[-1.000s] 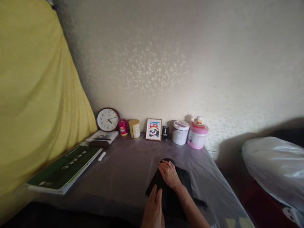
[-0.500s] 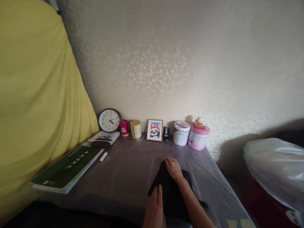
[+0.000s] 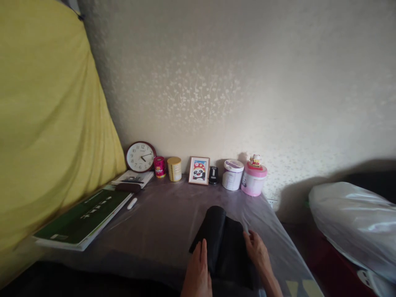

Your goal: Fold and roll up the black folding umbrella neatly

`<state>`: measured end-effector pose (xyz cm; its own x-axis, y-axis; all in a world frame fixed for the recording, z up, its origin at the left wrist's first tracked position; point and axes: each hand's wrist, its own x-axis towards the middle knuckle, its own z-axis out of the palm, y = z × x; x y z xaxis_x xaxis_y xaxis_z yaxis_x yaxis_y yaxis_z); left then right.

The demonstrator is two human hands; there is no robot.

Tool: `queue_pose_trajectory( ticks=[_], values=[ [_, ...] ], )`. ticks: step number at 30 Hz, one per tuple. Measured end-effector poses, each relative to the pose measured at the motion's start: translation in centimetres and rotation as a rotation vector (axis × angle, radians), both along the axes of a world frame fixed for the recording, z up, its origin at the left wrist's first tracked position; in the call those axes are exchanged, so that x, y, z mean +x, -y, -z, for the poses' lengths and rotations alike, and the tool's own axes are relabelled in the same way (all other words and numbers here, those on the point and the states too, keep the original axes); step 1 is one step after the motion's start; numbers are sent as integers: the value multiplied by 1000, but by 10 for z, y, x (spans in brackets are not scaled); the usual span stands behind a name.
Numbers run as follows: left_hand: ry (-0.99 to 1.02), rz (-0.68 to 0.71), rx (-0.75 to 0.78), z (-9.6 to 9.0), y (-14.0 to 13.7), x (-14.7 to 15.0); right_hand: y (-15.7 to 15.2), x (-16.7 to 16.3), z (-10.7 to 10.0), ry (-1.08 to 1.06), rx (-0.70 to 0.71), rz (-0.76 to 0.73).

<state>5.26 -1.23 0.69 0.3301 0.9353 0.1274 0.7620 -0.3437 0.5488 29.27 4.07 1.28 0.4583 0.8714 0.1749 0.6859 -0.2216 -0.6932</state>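
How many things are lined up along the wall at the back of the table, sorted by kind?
Clock: 1
Small tins: 2, red tin and yellow tin
Picture frame: 1
Small black item: 1
Tubs: 2, white tub and pink tub
Figurine on the pink tub: 1
Total: 8

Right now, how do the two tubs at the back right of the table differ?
The white tub has a pale purple-edged lid with nothing on it; the pink tub has a pink lid with a small figurine on top. The white tub stands left of the pink tub. Both are upright, lidded, against the wall.
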Motion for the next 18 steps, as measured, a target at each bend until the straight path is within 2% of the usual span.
queue_pose_trajectory(
  ticks=[5, 12, 18],
  values=[
    [-15, -10, 4, 1, -1, 0, 10, -14, -4, -180, -92, -119],
    [5, -29, -15, -6, 1, 2, 14, -26, -3, -109, -71, -139],
    [61, -47, 5, -15, 6, 2, 21, -12, -17, 10, -51, 1]
  ],
)
